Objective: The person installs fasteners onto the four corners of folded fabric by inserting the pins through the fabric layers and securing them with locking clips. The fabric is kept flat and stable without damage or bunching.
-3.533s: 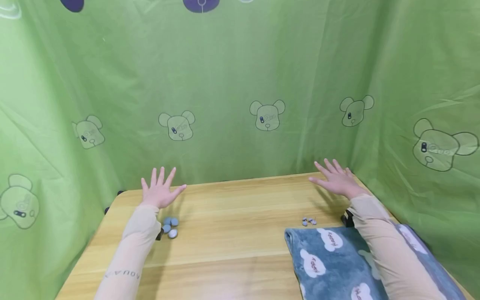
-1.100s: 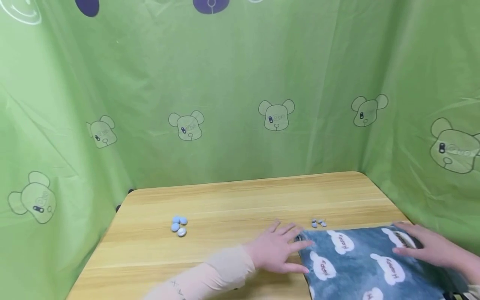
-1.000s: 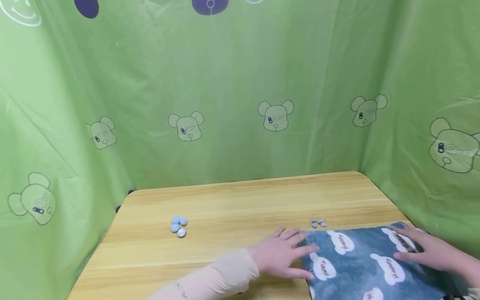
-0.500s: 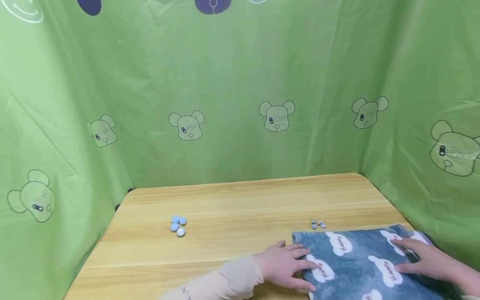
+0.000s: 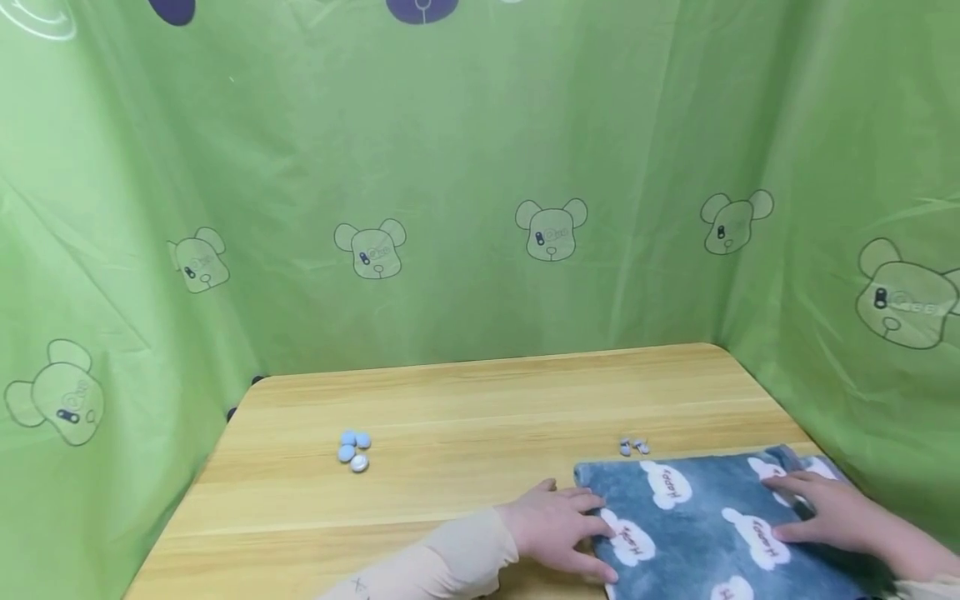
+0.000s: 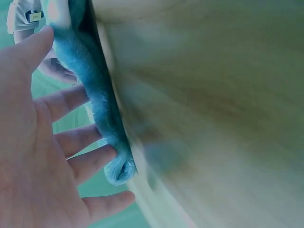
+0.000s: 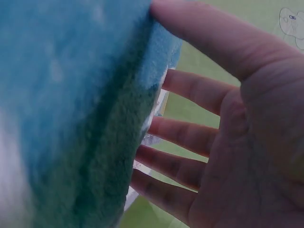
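A folded blue plush blanket (image 5: pixel 697 508) with white bear-shaped patches lettered "Happy" lies at the table's front right. At its left edge is my left hand (image 5: pixel 558 529), fingers spread and fingertips at the fold. The left wrist view shows that hand's fingers (image 6: pixel 90 164) reaching over the rolled side of the blanket (image 6: pixel 97 90). Over the blanket's right part rests my right hand (image 5: pixel 840 512), thumb apart from the other fingers. In the right wrist view the thumb (image 7: pixel 204 23) touches the near face of the blanket (image 7: pixel 71 95), while the other fingertips meet its edge.
Several pale blue round pieces (image 5: pixel 347 452) sit in a cluster left of centre on the wooden table (image 5: pixel 450 408). Just behind the blanket lie small bluish pieces (image 5: pixel 626 447). A green curtain (image 5: pixel 450 167) with bear prints encloses the back and both sides.
Both hands were raised, fingers spread, above the table's far part; they have since come down onto the blanket. Over the last half second the blanket and both hands have shifted slightly left.
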The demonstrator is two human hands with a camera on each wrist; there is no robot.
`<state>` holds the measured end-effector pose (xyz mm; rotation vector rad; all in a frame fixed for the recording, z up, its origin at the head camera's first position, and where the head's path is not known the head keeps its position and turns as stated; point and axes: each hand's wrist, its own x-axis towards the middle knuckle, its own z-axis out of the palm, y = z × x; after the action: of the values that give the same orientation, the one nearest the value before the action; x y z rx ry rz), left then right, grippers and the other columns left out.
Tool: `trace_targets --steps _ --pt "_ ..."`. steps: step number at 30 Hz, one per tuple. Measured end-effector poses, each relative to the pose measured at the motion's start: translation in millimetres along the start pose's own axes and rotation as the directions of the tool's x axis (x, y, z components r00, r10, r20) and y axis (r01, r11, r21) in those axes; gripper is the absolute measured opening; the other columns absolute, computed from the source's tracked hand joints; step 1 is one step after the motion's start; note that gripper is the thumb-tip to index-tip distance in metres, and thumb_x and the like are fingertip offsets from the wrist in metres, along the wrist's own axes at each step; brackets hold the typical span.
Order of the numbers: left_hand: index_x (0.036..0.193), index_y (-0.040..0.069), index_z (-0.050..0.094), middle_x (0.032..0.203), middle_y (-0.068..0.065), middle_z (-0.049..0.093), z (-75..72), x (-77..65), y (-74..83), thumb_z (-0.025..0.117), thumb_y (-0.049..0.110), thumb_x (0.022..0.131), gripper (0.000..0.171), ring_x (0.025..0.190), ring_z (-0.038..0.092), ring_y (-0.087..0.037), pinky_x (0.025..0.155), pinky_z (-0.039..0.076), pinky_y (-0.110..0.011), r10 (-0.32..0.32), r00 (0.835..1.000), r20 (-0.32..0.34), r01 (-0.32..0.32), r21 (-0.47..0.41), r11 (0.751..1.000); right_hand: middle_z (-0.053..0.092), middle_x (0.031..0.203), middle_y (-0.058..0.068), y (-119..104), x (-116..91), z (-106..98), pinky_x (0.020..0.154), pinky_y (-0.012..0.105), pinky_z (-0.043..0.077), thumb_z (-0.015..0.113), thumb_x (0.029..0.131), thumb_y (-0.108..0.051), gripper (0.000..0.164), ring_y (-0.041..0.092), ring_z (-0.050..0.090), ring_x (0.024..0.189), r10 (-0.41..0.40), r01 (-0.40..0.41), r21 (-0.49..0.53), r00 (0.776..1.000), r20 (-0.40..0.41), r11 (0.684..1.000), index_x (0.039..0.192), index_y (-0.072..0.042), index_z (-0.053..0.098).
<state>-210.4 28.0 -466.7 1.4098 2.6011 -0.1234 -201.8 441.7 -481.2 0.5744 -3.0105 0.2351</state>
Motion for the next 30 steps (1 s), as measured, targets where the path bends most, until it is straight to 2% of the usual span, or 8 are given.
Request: trace_targets --steps 7,14,22,30 --pt "0.136 0.05 0.046 0.155 0.017 0.033 0.8 -10.0 -12.5 0.042 0.074 0.088 0.054 0.145 0.03 -0.005 0.114 0.034 -0.049 0.023 1.0 -0.001 -0.023 -0.001 1.0 0.065 0.11 0.025 -17.3 5.1 -3.0 0.079 0.061 0.048 0.083 0.067 -0.045 0.068 0.045 0.062 0.097 -0.001 0.001 -0.024 1.0 0.025 1.0 0.113 0.002 0.065" --pt "0.129 0.048 0.054 0.152 0.017 0.04 -1.0 -29.9 -26.8 0.044 0.075 0.086 0.051 0.142 0.037 -0.007 0.113 0.034 -0.052 -0.014 1.0 -0.007 0.014 -0.007 1.0 0.063 0.112 0.027 -41.9 17.4 -9.6 0.079 0.063 0.048 0.079 0.072 -0.05 0.069 0.047 0.06 0.098 -0.004 0.004 -0.001 0.994 0.112 1.0 0.118 0.0 0.065" --pt "0.119 0.042 0.064 0.145 0.012 0.05 -6.9 -60.4 -44.4 0.048 0.075 0.085 0.05 0.135 0.047 -0.01 0.109 0.037 -0.055 -0.053 0.998 -0.02 0.053 -0.01 0.999 0.063 0.114 0.024 -74.5 31.3 -7.2 0.077 0.059 0.051 0.079 0.066 -0.058 0.079 0.04 0.061 0.096 -0.071 0.07 0.014 0.994 0.088 0.997 0.122 -0.005 0.065" --pt "0.104 0.039 0.071 0.135 0.012 0.059 -10.4 -82.4 -62.6 0.054 0.071 0.084 0.042 0.127 0.054 -0.006 0.104 0.043 -0.053 -0.065 0.998 -0.022 0.065 -0.017 0.998 0.063 0.115 0.02 -109.2 43.1 -10.0 0.077 0.056 0.052 0.078 0.064 -0.063 0.08 0.037 0.061 0.096 -0.112 0.111 0.013 0.987 0.116 0.994 0.123 -0.011 0.066"
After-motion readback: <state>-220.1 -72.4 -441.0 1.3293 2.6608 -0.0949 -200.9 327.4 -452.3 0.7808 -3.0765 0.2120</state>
